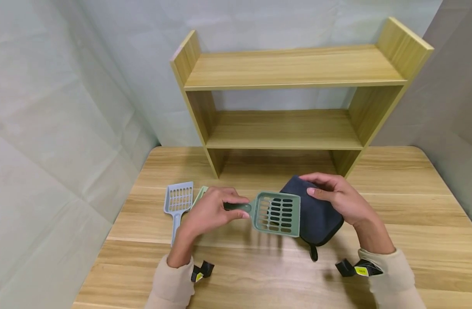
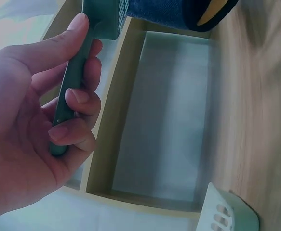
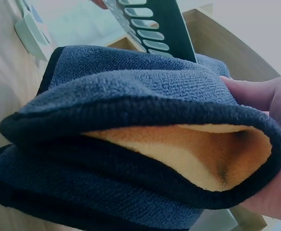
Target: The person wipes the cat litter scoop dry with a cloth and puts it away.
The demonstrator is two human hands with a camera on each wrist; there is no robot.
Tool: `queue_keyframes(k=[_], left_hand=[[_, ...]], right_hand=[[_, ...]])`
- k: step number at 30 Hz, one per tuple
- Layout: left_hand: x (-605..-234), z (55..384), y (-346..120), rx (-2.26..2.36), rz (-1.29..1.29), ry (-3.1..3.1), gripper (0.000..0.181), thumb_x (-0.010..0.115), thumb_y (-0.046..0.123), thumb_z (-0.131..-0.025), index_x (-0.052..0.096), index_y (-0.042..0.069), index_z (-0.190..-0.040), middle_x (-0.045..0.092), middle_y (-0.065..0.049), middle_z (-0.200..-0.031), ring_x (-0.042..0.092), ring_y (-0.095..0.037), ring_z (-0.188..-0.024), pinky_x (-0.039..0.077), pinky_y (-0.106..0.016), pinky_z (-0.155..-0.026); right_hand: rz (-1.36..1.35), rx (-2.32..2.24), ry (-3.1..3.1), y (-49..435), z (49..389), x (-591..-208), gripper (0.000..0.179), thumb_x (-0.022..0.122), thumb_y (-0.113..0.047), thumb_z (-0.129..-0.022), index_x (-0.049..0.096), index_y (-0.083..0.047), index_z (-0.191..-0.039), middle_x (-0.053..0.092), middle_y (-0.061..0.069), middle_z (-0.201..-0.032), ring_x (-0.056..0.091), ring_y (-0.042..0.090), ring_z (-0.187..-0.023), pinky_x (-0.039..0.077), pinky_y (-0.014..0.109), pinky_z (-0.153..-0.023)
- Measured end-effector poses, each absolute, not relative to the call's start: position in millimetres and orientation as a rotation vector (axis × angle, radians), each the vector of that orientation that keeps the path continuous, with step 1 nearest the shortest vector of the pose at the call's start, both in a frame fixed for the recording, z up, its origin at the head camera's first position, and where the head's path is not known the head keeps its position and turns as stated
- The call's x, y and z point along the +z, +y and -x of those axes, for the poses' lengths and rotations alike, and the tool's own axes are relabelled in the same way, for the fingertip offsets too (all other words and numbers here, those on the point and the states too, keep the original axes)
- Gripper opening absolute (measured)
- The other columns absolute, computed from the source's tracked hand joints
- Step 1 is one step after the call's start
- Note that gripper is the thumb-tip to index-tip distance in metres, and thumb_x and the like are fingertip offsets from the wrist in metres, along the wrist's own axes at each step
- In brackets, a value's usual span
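Note:
My left hand [image 1: 210, 211] grips a dark green slotted litter scoop [image 1: 295, 216] by its handle, held level above the table with the head pointing right. In the left wrist view, the fingers curl round the scoop's handle [image 2: 73, 84] and the thumb lies along it. My right hand [image 1: 348, 201] holds a folded dark blue cleaning cloth [image 1: 321, 219], thumb on top. Seen from the right wrist, the cloth [image 3: 145, 86] has black edging and an orange inner side [image 3: 203, 149]. The scoop's head overlaps the cloth's left part. A black loop [image 1: 313, 252] hangs from the cloth's near corner.
A light blue slotted scoop [image 1: 177, 214] lies on the wooden table [image 1: 259, 274] at the left. Beside it is a pale green scoop [image 1: 200, 194], mostly hidden by my left hand. At the back stands a wooden shelf unit [image 1: 294, 68] with two boards.

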State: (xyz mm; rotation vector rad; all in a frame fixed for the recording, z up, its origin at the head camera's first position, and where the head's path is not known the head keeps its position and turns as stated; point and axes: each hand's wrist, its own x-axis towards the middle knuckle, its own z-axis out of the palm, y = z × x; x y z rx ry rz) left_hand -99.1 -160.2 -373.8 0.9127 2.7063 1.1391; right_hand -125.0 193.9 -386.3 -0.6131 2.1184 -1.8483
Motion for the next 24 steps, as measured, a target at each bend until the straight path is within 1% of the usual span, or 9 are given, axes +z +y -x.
queue_keyframes(k=[4,9,15,20,24], left_hand=[[-374,99,-158,1.125,-0.915,2.697,0.034,0.089,0.023,-0.089,0.083,0.012,-0.120,0.079,0.002,-0.096,0.056,-0.002,-0.072,0.048,-0.022,-0.066],[-376,99,-155,1.135,-0.916,2.698,0.034,0.090,0.022,-0.088,0.084,0.011,-0.119,0.079,0.000,-0.095,0.054,-0.002,-0.071,0.047,-0.021,-0.065],[-378,98,-148,1.172,-0.957,2.652,0.033,0.090,0.020,-0.087,0.084,0.009,-0.118,0.080,-0.003,-0.096,0.059,0.000,-0.076,0.050,-0.021,-0.067],[-380,98,-144,1.180,-0.973,2.631,0.034,0.091,0.020,-0.087,0.084,0.009,-0.119,0.079,-0.001,-0.096,0.058,0.000,-0.074,0.050,-0.021,-0.067],[-380,98,-145,1.187,-0.961,2.630,0.035,0.090,0.022,-0.087,0.084,0.010,-0.119,0.079,0.001,-0.096,0.059,0.000,-0.075,0.050,-0.021,-0.068]], right_hand=[[0.596,-1.841,2.129,191,125,-387,0.032,0.063,-0.006,-0.107,0.070,-0.007,-0.138,0.077,-0.009,-0.120,0.073,0.010,-0.102,0.060,0.026,-0.081],[0.601,-1.838,2.145,187,125,-388,0.032,0.062,-0.006,-0.107,0.068,-0.002,-0.138,0.076,-0.009,-0.119,0.072,0.010,-0.102,0.059,0.025,-0.083],[0.601,-1.808,2.155,179,125,-389,0.033,0.064,-0.006,-0.106,0.067,0.004,-0.138,0.076,-0.011,-0.120,0.071,0.009,-0.104,0.057,0.024,-0.086],[0.576,-1.786,2.176,177,123,-388,0.034,0.065,-0.006,-0.105,0.066,0.004,-0.138,0.075,-0.013,-0.123,0.070,0.009,-0.104,0.057,0.025,-0.086],[0.575,-1.789,2.175,178,122,-387,0.035,0.065,-0.006,-0.105,0.066,0.005,-0.139,0.075,-0.013,-0.121,0.070,0.009,-0.104,0.057,0.025,-0.085]])
